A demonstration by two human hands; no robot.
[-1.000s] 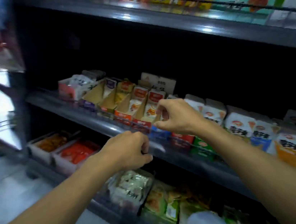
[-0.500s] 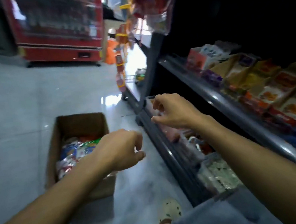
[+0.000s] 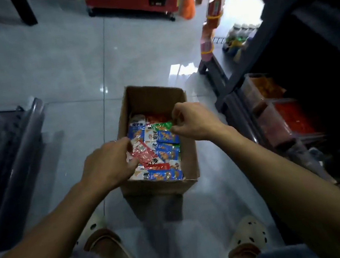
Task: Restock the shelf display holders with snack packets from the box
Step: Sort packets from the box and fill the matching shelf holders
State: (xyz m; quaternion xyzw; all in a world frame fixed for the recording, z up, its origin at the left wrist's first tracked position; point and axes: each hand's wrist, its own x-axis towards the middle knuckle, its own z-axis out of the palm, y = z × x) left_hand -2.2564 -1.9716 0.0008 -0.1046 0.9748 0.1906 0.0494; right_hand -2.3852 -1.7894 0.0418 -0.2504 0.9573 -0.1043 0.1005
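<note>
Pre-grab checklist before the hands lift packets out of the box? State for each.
1. Cardboard box open, top clear: ok.
2. Snack packets left inside: ok, plenty.
3. Left hand on stock: ok, fingers touch the red packet; grip cannot tell.
4. Right hand holding a packet: cannot tell, fingertips at the green packet.
5. Box stable on the floor: ok.
6. Shelf within reach on the right: ok.

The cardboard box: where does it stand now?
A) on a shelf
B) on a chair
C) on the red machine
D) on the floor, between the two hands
D: the cardboard box stands on the grey tiled floor, with both hands over its snack packets.
</note>
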